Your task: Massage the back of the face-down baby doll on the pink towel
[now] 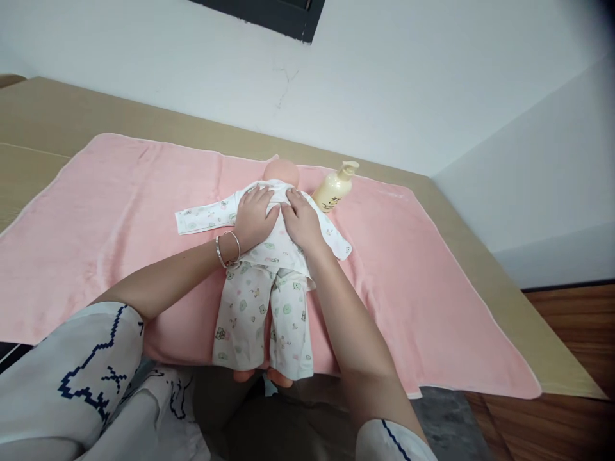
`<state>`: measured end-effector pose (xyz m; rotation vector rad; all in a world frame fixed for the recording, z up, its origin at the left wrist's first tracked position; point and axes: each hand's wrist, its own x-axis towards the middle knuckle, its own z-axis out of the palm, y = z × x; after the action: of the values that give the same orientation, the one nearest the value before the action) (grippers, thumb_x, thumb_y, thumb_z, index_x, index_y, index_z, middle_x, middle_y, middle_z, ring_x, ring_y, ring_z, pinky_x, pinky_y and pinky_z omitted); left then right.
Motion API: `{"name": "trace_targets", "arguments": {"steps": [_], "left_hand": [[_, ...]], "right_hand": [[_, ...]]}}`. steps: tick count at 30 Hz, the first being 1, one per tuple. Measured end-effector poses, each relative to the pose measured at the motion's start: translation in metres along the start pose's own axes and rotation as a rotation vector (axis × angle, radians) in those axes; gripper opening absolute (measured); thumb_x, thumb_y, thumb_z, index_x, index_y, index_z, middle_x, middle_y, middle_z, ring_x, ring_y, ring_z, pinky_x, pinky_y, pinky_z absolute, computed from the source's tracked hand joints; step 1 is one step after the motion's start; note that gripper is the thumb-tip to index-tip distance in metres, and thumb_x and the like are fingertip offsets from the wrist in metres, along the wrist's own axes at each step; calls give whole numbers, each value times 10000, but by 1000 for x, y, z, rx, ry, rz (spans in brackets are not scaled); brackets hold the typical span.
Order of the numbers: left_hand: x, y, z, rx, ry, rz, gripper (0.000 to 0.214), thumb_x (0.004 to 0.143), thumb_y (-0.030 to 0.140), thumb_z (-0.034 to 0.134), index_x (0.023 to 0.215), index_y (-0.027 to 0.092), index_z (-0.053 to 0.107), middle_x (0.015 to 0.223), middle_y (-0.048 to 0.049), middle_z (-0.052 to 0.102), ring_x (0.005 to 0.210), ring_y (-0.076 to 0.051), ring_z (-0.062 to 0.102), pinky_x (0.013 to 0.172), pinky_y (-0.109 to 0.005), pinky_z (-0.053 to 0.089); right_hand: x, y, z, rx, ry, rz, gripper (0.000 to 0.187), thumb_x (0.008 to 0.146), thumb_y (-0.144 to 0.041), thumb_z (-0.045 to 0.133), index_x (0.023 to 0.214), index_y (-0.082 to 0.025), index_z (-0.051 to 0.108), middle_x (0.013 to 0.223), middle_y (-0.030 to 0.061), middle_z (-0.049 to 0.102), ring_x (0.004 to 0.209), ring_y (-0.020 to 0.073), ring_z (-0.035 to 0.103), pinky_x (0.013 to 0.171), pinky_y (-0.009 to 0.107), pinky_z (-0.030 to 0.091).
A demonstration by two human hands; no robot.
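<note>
A baby doll [282, 171] lies on a pink blanket, its head toward the wall and its feet at the near table edge. It wears a white printed top [273, 246] with the sleeves spread out, and matching trousers [245, 317]. My left hand [255, 216] rests flat on the left of the doll's upper body, fingers extended. Beside it, my right hand [302, 219] lies flat on the right side, thumbs close together. Neither hand grips anything. Most of the cloth under my palms is hidden.
The pink blanket [413, 288] covers much of the wooden table [96, 102]. A cream pump bottle [335, 187] stands on it, just right of the doll's head. A white wall [384, 83] rises behind the table. Dark reddish wood flooring [576, 326] shows at lower right.
</note>
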<state>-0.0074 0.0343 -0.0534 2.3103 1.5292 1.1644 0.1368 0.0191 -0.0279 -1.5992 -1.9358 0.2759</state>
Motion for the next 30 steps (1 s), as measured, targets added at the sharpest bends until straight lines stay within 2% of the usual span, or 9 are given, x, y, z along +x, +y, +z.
{"name": "trace_targets", "arguments": {"steps": [3, 6, 10, 13, 18, 20, 24, 26, 30], "left_hand": [[-1, -1, 0, -14, -9, 0, 404, 961, 287, 431, 1307, 157, 596, 1458, -104, 576, 1424, -274, 451, 1220, -499, 329], [-2, -4, 1, -46, 12, 3, 405, 1014, 305, 338, 1281, 151, 602, 1427, -97, 598, 1408, -251, 463, 1219, -476, 336], [-3, -6, 3, -104, 60, 12, 489, 1062, 410, 233, 1262, 134, 583, 1372, -119, 625, 1343, -220, 504, 1219, -456, 349], [-4, -7, 4, -120, 86, 19, 553, 1063, 477, 196, 1250, 123, 576, 1343, -131, 634, 1310, -213, 519, 1212, -451, 363], [-4, -9, 6, -150, 90, 19, 482, 1051, 446, 266, 1203, 147, 613, 1325, -125, 646, 1317, -237, 535, 1192, -454, 373], [-3, -10, 7, -178, 103, 25, 464, 1041, 440, 287, 1195, 160, 624, 1319, -127, 648, 1329, -253, 531, 1191, -461, 365], [-2, -11, 10, -228, 139, 18, 464, 1026, 454, 315, 1176, 162, 643, 1285, -144, 663, 1310, -270, 547, 1184, -469, 360], [-2, -11, 10, -238, 139, 23, 458, 1023, 442, 317, 1165, 159, 648, 1270, -146, 671, 1297, -271, 555, 1179, -470, 366], [-3, -10, 8, -227, 124, 34, 415, 1011, 392, 334, 1155, 166, 651, 1295, -134, 667, 1297, -273, 554, 1174, -469, 372]], "right_hand": [[-1, 0, -4, 50, 72, -17, 475, 974, -311, 385, 1380, -156, 576, 1569, 123, 442, 1490, 237, 368, 1221, 483, 328], [-4, -5, -4, -2, 169, -48, 491, 978, -279, 354, 1432, -203, 522, 1613, 81, 375, 1519, 225, 309, 1220, 510, 321], [-5, -5, 4, -57, 97, -34, 521, 955, -230, 347, 1450, -204, 507, 1571, 74, 447, 1503, 225, 342, 1235, 534, 287], [-5, -9, -2, -29, 59, -48, 538, 938, -215, 364, 1460, -195, 496, 1572, 70, 448, 1493, 222, 362, 1245, 510, 283], [-10, -23, -24, -39, 159, -90, 513, 996, -279, 318, 1495, -300, 437, 1640, 0, 323, 1536, 258, 261, 1228, 586, 280], [-10, -22, -19, -15, 181, -108, 496, 996, -289, 336, 1476, -297, 463, 1636, -1, 332, 1538, 267, 256, 1232, 586, 275], [-4, -8, 1, 9, 50, -120, 453, 951, -275, 430, 1370, -206, 588, 1582, 67, 432, 1521, 306, 293, 1244, 581, 266], [-2, -5, 1, 14, 32, -135, 432, 939, -276, 455, 1332, -200, 618, 1572, 70, 448, 1522, 313, 288, 1247, 589, 258], [-5, -11, -15, 31, 173, -198, 438, 965, -288, 426, 1385, -314, 552, 1609, -20, 384, 1542, 262, 245, 1251, 589, 250]]}}
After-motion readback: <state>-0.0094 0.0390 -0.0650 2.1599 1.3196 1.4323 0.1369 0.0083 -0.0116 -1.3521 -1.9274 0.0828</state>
